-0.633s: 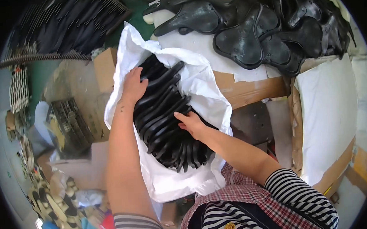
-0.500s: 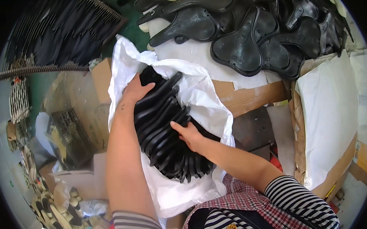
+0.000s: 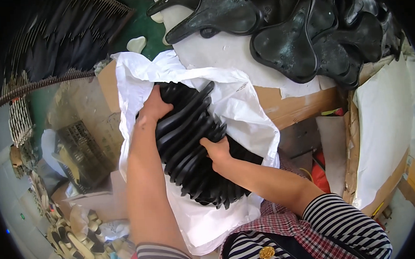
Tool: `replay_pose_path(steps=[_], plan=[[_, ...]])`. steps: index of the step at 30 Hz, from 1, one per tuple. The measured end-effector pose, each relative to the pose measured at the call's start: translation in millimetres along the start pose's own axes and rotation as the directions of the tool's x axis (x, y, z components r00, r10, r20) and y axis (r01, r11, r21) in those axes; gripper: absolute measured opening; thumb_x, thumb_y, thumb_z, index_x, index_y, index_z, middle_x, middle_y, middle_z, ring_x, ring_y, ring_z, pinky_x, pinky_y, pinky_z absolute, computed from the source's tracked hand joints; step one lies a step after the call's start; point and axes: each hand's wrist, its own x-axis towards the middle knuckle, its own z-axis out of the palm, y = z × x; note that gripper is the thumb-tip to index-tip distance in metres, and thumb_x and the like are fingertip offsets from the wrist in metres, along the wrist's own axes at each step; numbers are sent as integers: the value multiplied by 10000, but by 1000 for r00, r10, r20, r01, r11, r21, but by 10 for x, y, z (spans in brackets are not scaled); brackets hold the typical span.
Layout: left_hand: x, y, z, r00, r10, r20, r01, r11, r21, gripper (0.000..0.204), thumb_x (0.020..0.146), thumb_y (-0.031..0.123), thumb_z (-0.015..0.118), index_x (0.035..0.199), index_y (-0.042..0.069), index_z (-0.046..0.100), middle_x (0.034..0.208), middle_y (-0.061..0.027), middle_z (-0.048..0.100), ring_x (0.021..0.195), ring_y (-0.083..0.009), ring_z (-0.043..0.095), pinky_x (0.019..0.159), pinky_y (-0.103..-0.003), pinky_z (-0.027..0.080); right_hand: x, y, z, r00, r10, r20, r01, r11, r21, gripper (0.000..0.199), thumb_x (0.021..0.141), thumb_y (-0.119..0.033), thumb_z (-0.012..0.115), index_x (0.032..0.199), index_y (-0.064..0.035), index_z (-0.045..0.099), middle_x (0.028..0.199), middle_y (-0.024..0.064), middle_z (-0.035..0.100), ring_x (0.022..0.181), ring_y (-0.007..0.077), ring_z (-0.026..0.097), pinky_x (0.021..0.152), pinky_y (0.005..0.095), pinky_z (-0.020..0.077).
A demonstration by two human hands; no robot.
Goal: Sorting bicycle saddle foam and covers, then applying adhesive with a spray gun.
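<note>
A white woven sack [image 3: 229, 88] is open in front of me, its rim folded outward. Inside lies a row of long, curved black strips [image 3: 183, 123], smooth and rubber-like, nested side by side. My left hand [image 3: 155, 106] grips the row at its far left end, thumb over the top and fingers hidden. My right hand [image 3: 217, 151] closes around the strips on their right side, thumb lying across them and its other fingers mostly out of sight. How deep the strips reach into the sack cannot be seen.
Black saddle-shaped shells [image 3: 283, 46] pile up at the far right. Beside the sack are a cardboard box [image 3: 300, 107] and a white sheet-covered panel [image 3: 380, 120]. A rack of dark flat pieces [image 3: 57, 34] stands far left; pale sole-like pieces [image 3: 75, 242] lie near left.
The sack's far corner has dropped, uncovering a small pale piece behind it, and its mouth looks wider. Both hands keep their hold on the strips; the view has shifted slightly.
</note>
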Motion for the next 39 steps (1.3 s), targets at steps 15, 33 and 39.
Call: replay_pose_path(steps=[15, 33, 39], plan=[[-948, -48, 167, 932, 154, -327, -291, 857, -424, 612, 636, 34, 687, 1207, 68, 471, 1156, -145, 535, 1145, -317, 491, 964, -346, 391, -422, -2, -10, 943, -316, 102, 306, 947, 101, 557, 663, 30, 655, 1169, 9, 423, 1052, 94, 567, 1007, 206, 543, 917, 315, 408], [-632, -170, -161, 986, 117, -123, -137, 976, -171, 788, 618, 214, 740, 1320, 46, 426, 1311, -201, 444, 1205, -355, 440, 1005, -375, 375, 271, -352, -132, 532, -373, 761, 726, 663, -183, 1254, 568, -343, 847, 1430, 10, 8, 1388, 203, 345, 1305, 281, 330, 1086, 330, 236], [-646, -165, -236, 984, 177, 26, -177, 984, 19, 965, 627, 199, 767, 1412, 60, 223, 1400, -236, 304, 1276, -383, 342, 1054, -404, 309, 386, -462, 6, 615, -323, 719, 619, 763, -186, 1264, 568, -374, 840, 1430, 18, 3, 1373, 243, 349, 1288, 296, 359, 1073, 329, 258]])
